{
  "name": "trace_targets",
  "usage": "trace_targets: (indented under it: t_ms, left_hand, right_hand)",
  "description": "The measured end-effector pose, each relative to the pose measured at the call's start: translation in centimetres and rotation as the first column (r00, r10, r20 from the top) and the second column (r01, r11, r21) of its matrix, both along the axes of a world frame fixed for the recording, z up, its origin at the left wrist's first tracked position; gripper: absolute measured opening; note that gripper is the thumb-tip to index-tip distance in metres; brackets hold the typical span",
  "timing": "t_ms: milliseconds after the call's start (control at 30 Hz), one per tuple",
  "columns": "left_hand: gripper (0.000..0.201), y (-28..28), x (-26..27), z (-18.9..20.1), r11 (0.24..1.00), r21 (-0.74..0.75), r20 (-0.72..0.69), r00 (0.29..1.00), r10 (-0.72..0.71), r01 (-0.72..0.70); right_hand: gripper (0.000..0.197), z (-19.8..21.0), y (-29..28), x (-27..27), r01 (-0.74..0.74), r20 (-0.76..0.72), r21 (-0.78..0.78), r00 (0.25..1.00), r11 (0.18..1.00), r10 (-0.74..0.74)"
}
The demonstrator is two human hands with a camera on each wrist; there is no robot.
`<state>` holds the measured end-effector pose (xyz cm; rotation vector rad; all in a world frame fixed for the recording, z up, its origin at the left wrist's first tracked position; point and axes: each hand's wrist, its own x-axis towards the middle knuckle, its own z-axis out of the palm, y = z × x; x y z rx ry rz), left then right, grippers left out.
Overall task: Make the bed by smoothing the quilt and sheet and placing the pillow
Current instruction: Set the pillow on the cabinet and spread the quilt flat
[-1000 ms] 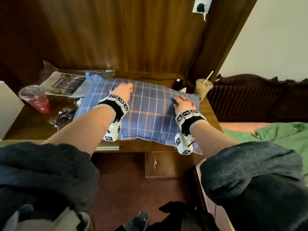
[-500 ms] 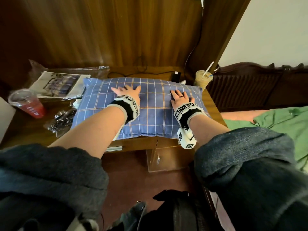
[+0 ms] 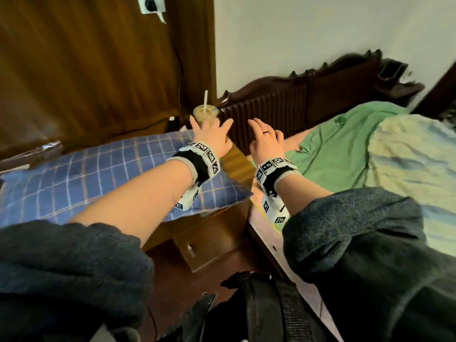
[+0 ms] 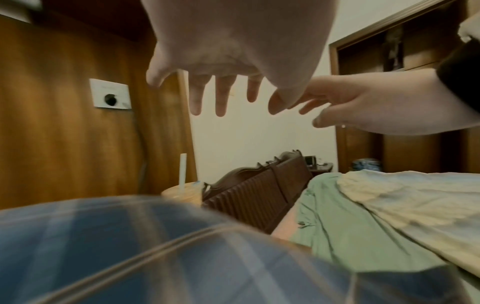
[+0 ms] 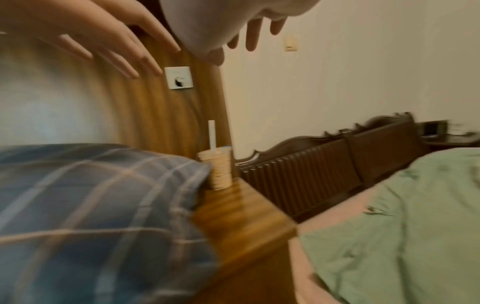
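A blue plaid pillow [image 3: 86,178] [image 4: 130,253] [image 5: 85,205] lies on the wooden nightstand [image 3: 237,164] left of the bed. On the bed a green sheet [image 3: 340,149] [image 5: 415,226] is rumpled, and a pale yellow-blue quilt [image 3: 414,159] [image 4: 415,203] is bunched on it. My left hand [image 3: 212,134] [image 4: 221,90] hovers over the pillow's right end, fingers spread, holding nothing. My right hand [image 3: 265,137] [image 5: 249,33] hangs in the air beside it, between nightstand and bed, fingers straight and empty.
An iced drink cup with a straw [image 3: 204,112] [image 5: 217,166] stands at the nightstand's far right corner, just beyond my left hand. A dark carved headboard [image 3: 308,95] lines the wall. A wall socket with a cable [image 3: 150,4] sits above. A black bag [image 3: 259,309] lies on the floor.
Both hands have lifted off the pillow and swung right toward the bed. The view has turned right too, so the bed now fills the right side.
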<state>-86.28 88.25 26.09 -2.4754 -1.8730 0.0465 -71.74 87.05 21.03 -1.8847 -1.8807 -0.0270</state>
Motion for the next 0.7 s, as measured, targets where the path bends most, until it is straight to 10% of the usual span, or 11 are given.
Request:
trace_targets:
  t_ms: [333,700]
  left_hand:
    - [0.058,-1.0,26.1,-4.3,0.941,-0.077,0.008,0.944,-0.329,0.329]
    - [0.058,-7.4,47.7,-10.7,0.69,-0.234,0.002,0.71,-0.705,0.685]
  right_hand:
    - [0.063,-4.1,-8.4,26.2,0.416,0.002,-0.157,0.907,0.896,-0.421]
    - [0.062,-10.8,-20.6,42.0,0.732,-0.018,-0.32,0.631,0.602,-0.776]
